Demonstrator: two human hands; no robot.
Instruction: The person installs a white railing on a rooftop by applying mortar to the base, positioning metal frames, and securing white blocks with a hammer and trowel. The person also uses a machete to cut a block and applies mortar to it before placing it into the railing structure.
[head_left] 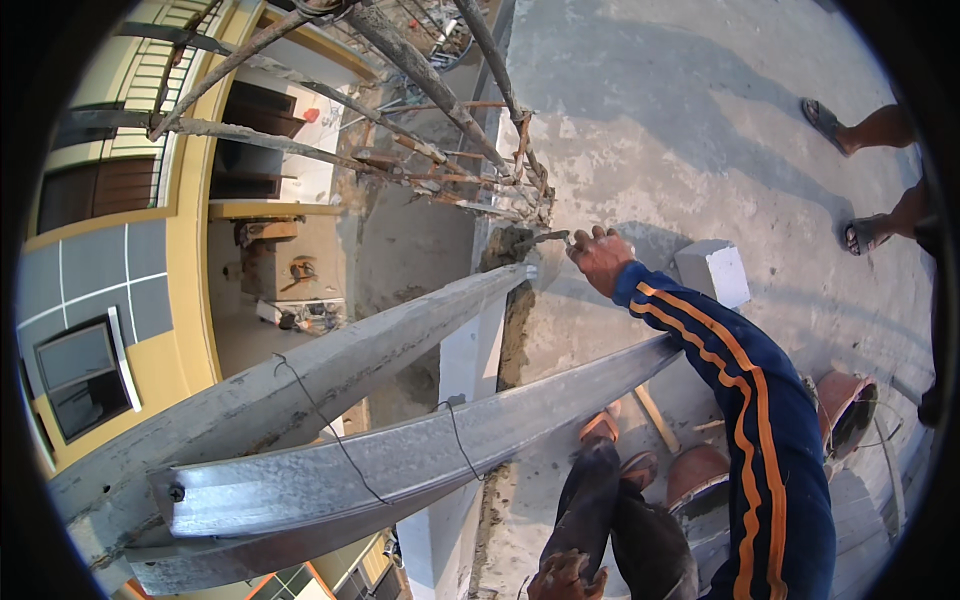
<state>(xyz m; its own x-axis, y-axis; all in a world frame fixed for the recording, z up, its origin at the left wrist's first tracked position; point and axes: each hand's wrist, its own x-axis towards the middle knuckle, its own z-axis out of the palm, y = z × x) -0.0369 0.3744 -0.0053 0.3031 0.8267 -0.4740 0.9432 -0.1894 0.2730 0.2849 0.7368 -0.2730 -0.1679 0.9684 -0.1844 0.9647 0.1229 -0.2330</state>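
My right hand (600,258), at the end of a blue sleeve with orange stripes, grips a thin dark tool (548,237) whose far end is at a rough patch of grey mortar (508,245) on the slab edge. A white block (712,272) sits just right of it. Below it a long concrete beam (370,360) and a shiny metal channel (330,478) with wire loops run diagonally. My left hand (566,577) is low at the bottom edge, near my dark-trousered legs, fingers curled, what they hold unclear.
Rusty bamboo or pole scaffolding (430,90) rises over a drop, with a yellow building (185,300) beyond. The concrete floor (660,130) carries two reddish buckets (838,400), a wooden stick (655,420) and another person's sandalled feet (862,234) at the right.
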